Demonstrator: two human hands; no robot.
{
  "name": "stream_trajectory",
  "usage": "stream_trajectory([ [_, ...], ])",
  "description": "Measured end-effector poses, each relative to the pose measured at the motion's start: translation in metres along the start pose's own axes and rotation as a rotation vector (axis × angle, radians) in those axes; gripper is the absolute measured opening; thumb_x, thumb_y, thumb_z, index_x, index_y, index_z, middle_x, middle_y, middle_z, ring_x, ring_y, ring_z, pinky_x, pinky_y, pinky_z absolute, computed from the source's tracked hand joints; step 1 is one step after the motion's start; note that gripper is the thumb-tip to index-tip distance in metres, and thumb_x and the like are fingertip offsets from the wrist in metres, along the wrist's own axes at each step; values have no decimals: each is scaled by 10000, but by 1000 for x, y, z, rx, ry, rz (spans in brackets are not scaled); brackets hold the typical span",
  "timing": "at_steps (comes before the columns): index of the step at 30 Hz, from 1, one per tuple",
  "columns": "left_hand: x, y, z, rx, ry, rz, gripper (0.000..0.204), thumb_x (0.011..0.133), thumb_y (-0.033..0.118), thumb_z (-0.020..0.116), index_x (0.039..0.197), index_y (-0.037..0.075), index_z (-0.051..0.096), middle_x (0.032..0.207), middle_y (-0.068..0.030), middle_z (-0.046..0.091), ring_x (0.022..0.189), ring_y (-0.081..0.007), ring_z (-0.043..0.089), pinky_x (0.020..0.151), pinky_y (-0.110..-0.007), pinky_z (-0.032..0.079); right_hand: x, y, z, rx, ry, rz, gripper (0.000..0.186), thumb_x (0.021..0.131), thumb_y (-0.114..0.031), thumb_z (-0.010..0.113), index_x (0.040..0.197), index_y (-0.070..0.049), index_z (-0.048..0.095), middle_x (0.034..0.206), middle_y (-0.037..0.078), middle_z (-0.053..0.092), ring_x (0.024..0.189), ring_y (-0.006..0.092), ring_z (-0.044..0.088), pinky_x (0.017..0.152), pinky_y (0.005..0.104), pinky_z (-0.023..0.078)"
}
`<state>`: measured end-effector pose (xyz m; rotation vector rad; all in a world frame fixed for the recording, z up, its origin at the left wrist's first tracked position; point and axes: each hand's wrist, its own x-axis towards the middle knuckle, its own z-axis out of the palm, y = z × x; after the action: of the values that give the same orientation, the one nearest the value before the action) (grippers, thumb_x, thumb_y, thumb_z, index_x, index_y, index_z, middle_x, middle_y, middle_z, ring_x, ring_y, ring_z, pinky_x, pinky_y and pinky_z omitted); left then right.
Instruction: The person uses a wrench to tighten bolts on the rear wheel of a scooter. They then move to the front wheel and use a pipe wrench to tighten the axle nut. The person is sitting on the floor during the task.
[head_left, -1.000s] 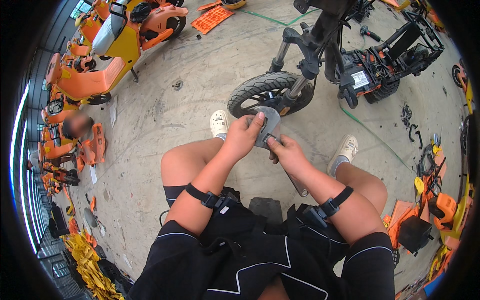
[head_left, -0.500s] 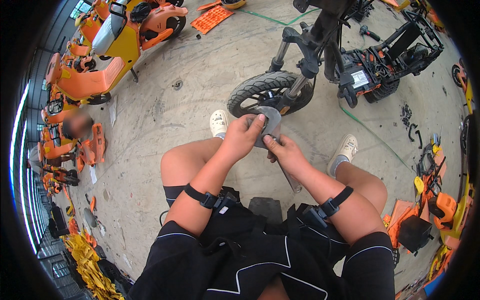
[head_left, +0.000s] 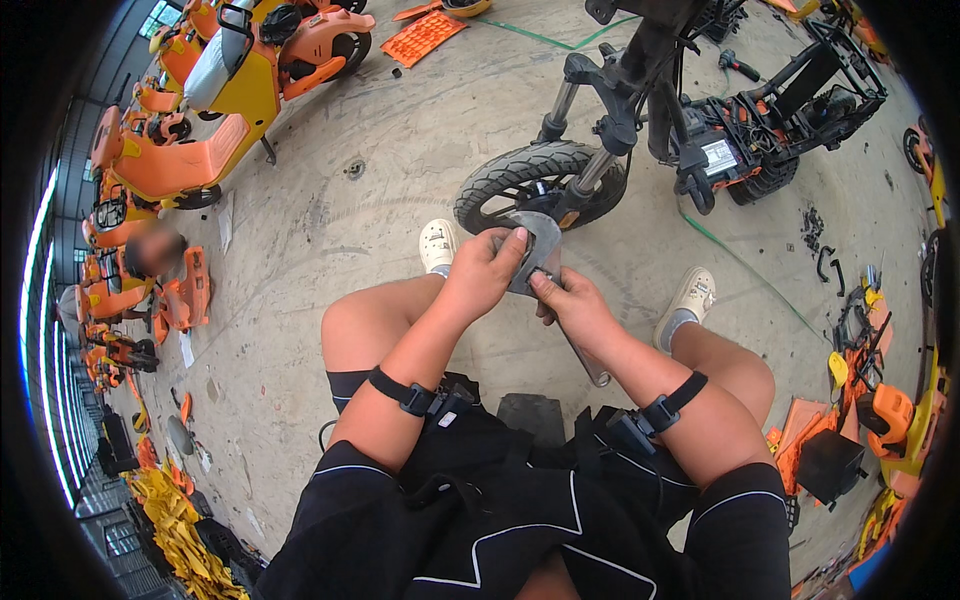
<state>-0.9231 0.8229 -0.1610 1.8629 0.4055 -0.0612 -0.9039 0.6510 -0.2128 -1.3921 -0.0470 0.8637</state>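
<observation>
In front of the front wheel [head_left: 500, 185] of a stripped scooter frame, I hold a grey curved plate [head_left: 545, 233] with a rounded outer edge. My left hand [head_left: 488, 272] pinches its left side, thumb on top. My right hand [head_left: 575, 303] is closed at the plate's lower right, the thumb pressed near a dark slot in it. From under that palm a slim metal wrench [head_left: 597, 376] points down toward me, its rounded end showing. The rest of it is hidden by the right hand, and whether it touches the plate I cannot tell.
Orange and yellow scooters [head_left: 205, 140] stand along the left, where a person [head_left: 155, 255] is low among them. A red-and-black tool [head_left: 740, 66] lies near the frame. Loose parts and a black box [head_left: 830, 468] lie at right. Yellow panels [head_left: 175, 530] are heaped lower left.
My right thumb has shifted slightly against the plate, and the wrench's end has moved a touch to the right. Otherwise both hands stay in place.
</observation>
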Motion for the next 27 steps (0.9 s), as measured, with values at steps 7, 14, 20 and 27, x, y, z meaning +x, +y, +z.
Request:
stream_trajectory([
  [7, 3, -5, 0, -15, 8, -4, 490, 994, 397, 593, 1049, -87, 650, 779, -74, 657, 707, -112, 574, 632, -288, 495, -2, -4, 2, -30, 21, -13, 446, 932, -449, 669, 930, -6, 614, 741, 46, 615, 659, 120, 575, 599, 280, 476],
  [14, 2, -2, 0, -10, -5, 13, 470, 1008, 384, 581, 1018, -81, 654, 831, -58, 662, 755, -95, 569, 661, -271, 497, -3, -11, 2, -128, 58, 3, 534, 875, -516, 716, 961, 6, 639, 713, 45, 613, 637, 122, 580, 584, 289, 478],
  [20, 2, -1, 1, -11, 39, 10, 465, 1001, 383, 594, 1014, -77, 657, 823, -57, 662, 750, -99, 570, 659, -276, 498, -2, -10, 1, -171, 53, -47, 506, 926, -492, 660, 956, 11, 617, 729, 51, 618, 650, 130, 589, 600, 305, 486],
  [27, 2, 2, -4, -9, 17, -35, 471, 999, 394, 594, 1009, -73, 661, 829, -55, 664, 748, -105, 573, 663, -272, 495, -2, -4, 3, -96, -4, -80, 487, 947, -488, 633, 938, -1, 611, 715, 59, 611, 640, 127, 584, 591, 292, 478],
])
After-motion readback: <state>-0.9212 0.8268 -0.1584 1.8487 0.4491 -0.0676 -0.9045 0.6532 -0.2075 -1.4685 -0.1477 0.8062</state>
